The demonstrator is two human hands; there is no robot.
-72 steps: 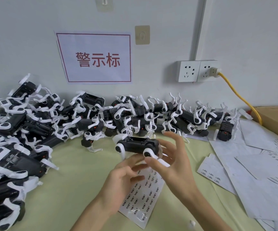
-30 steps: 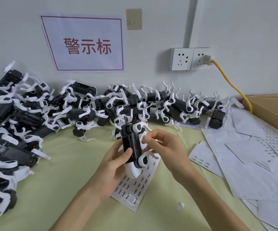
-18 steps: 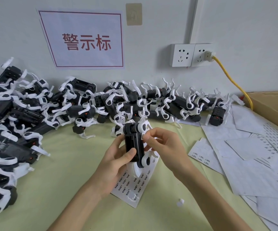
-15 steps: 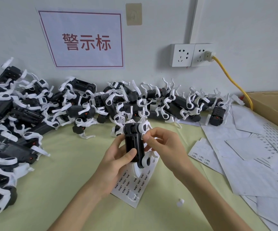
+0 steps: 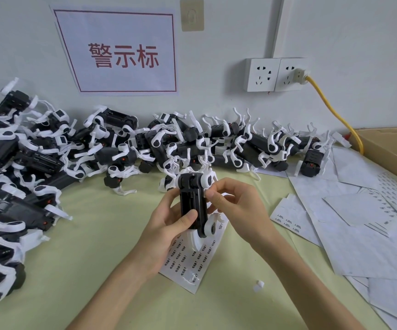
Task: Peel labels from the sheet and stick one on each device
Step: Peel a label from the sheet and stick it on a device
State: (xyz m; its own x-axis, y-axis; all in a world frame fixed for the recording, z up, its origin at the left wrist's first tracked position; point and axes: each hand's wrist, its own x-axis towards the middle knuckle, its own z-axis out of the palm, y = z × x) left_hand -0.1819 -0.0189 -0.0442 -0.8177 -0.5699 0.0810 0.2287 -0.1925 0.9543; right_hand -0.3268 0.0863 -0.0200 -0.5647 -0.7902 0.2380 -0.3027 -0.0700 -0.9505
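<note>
While the black device [image 5: 193, 206] is gripped upright above the label sheet [image 5: 193, 256] by the left hand [image 5: 168, 225], a label appears to be pressed onto its side by the pinched right hand [image 5: 234, 206], so firm smoothing is called for next.

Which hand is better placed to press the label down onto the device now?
The right hand, probably. Its fingers already pinch at the upper side of the device, where a small white label seems to sit. The left hand grips the body and steadies it.

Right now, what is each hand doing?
Left hand: grips the black device with white legs, held upright.
Right hand: fingertips pinched against that device's right edge; whether they hold a label cannot be told.
</note>
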